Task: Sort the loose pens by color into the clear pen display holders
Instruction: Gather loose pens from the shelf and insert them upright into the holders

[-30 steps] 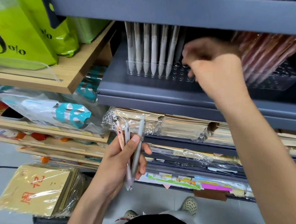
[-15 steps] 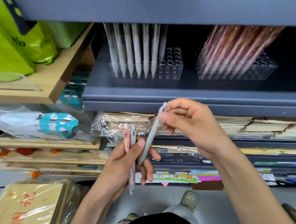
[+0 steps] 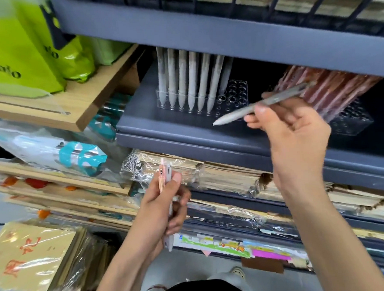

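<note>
Green bag (image 3: 12,55): black "o/o"; yellow packet (image 3: 31,256): red characters, illegible.

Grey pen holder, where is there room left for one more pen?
The grey pen holder has empty holes at its right end, beside the grey pens; the left and middle are packed. The shelf is bare in front of it. The pink pen holder is crowded, with free holes only at its front corner.
</note>
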A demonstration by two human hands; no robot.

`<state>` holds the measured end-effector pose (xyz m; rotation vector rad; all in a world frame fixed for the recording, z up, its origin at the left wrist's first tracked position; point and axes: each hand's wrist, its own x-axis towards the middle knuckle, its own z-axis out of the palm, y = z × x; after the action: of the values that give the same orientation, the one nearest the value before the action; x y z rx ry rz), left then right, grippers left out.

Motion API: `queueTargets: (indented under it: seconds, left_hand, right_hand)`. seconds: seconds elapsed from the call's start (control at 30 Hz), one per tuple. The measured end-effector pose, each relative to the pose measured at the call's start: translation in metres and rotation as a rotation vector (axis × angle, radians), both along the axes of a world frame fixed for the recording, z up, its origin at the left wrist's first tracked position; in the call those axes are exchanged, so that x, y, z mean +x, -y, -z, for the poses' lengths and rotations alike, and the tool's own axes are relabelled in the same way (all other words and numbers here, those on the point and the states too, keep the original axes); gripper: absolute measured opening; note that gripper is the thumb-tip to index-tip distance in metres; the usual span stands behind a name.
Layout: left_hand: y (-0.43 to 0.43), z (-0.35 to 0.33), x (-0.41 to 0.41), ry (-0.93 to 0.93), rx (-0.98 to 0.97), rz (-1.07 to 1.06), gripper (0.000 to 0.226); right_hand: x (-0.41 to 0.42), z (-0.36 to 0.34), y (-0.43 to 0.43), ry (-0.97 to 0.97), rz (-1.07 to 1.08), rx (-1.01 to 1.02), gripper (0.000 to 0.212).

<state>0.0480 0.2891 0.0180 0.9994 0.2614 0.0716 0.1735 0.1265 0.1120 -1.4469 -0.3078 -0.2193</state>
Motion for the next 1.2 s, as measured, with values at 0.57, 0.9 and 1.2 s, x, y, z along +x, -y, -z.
queueTargets:
  seconds: [0.57, 0.9, 1.2]
  left_hand:
    - [-0.005, 0.000, -0.006, -0.013, 0.046, -0.079, 0.022]
    - [-0.007, 0.003, -0.009, -0.015, 0.094, -0.043, 0.031]
    - [-0.018, 0.006, -0.014, -0.044, -0.005, 0.090, 0.041]
  right_hand:
    - [0.069, -0.015, -0.033, 0.357, 0.312, -0.773, 0.036]
    - [0.075, -0.024, -0.050, 0.321, 0.236, -1.056, 0.032]
    - [0.017, -0.005, -0.028, 0.231, 0.177, -0.517, 0.018]
